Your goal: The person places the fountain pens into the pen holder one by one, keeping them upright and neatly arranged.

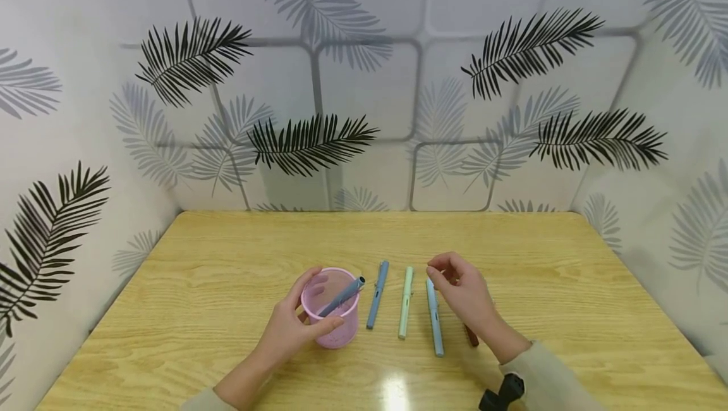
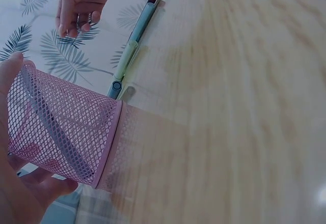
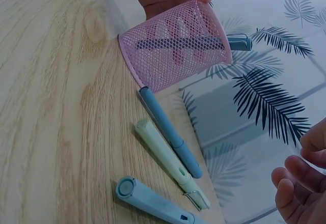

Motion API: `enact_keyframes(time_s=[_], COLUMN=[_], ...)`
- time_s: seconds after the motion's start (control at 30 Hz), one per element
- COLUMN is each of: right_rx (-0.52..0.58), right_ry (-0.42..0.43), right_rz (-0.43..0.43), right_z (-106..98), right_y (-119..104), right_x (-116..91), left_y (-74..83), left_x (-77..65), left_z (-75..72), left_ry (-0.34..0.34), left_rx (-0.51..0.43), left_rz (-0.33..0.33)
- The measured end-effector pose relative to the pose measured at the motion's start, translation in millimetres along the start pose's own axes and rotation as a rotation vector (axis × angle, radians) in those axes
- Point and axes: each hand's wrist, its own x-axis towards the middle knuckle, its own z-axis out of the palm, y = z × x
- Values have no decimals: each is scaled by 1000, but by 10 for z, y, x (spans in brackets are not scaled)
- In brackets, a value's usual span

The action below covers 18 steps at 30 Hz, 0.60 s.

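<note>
A pink mesh pen cup (image 1: 339,336) stands upright on the table, and my left hand (image 1: 287,325) grips it around its side. Inside it a dark blue-grey pen (image 1: 343,298) leans, its capped end above the rim. My right hand (image 1: 465,291) is in the air near the top end of a light blue pen (image 1: 435,322); its fingers are loosely bent and hold nothing. Between cup and hand lie a blue pen (image 1: 377,297) and a pale green pen (image 1: 406,305). A dark reddish-brown pen (image 1: 471,336) lies mostly hidden beneath my right hand and wrist.
The pens lie roughly parallel on a wood-grain table (image 1: 227,259). Behind the table's back edge rises a pale wall covering (image 1: 370,177) with leaf prints, which also runs along both sides. A black device (image 1: 502,392) is on my right sleeve.
</note>
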Motion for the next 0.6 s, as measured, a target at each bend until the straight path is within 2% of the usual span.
enact_keyframes(time_s=[0.17,0.3,0.53,0.6], right_rx=[16,-31,-105,-118], right_ry=[14,30,48,64], right_rz=[29,35,42,50], right_z=[-60,-122,-256,-282], right_y=[250,429,555,582], right_x=[40,86,88,82], left_y=[5,-16,-280,-311], left_x=[19,41,70,65], left_z=[1,1,-19,-27], left_ry=[-3,-8,9,10], left_rx=[20,15,13,21], left_rz=[0,18,18,18])
